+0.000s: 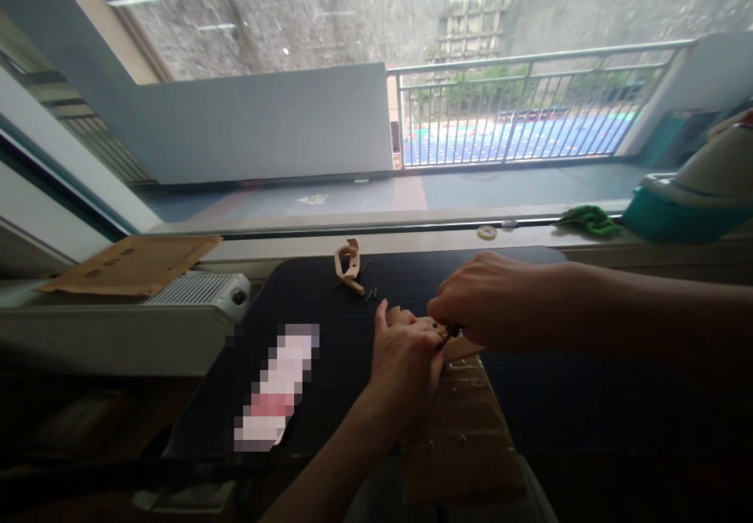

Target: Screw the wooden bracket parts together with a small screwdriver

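Note:
My right hand (485, 303) is closed around the handle of a screwdriver (450, 333), whose dark shaft points down and to the left. Under its tip lies a pale wooden piece (467, 347) with a dark hole. My left hand (409, 350) grips this piece from the left, fingers bent over it and thumb side near the screwdriver's tip; the tip itself is hidden. Beneath the piece, a brown, tape-covered board or box (462, 444) sticks out over the table's near edge. Farther back rests a curved wooden part (347, 268), with small screws (371, 294) beside it.
A blurred pinkish item (279, 390) lies on the left of the black table (335, 366). On the sill behind are a tape roll (486, 232), a green cloth (591, 220) and a teal container (685, 213). Brown cardboard (138, 263) covers part of the radiator (200, 289).

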The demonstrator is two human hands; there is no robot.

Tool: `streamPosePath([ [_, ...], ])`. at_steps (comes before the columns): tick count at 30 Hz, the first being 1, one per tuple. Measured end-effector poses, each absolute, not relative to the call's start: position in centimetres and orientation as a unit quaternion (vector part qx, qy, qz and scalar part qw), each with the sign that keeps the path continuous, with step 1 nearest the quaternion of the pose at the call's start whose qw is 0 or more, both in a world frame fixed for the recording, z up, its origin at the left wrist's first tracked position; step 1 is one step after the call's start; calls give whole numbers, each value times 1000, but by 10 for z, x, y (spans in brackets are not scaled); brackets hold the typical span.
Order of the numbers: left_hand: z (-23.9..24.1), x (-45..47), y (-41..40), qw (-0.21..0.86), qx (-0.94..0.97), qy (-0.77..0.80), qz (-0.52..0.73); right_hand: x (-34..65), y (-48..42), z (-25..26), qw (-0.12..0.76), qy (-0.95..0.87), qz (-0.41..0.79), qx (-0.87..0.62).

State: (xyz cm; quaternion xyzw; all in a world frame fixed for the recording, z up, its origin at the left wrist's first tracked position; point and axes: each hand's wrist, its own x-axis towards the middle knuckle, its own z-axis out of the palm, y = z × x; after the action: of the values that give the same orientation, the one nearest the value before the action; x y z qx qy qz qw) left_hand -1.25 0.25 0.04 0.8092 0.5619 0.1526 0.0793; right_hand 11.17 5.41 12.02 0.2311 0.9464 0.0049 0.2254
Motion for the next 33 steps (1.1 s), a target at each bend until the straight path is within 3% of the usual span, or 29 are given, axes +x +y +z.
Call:
streamPosePath([
  [18, 5, -11, 2, 81, 803, 571, 149, 108, 51, 113, 241, 942, 36, 231],
  [33, 6, -11, 2, 97, 804, 568, 148, 111, 59, 110, 198, 952, -22, 233],
])
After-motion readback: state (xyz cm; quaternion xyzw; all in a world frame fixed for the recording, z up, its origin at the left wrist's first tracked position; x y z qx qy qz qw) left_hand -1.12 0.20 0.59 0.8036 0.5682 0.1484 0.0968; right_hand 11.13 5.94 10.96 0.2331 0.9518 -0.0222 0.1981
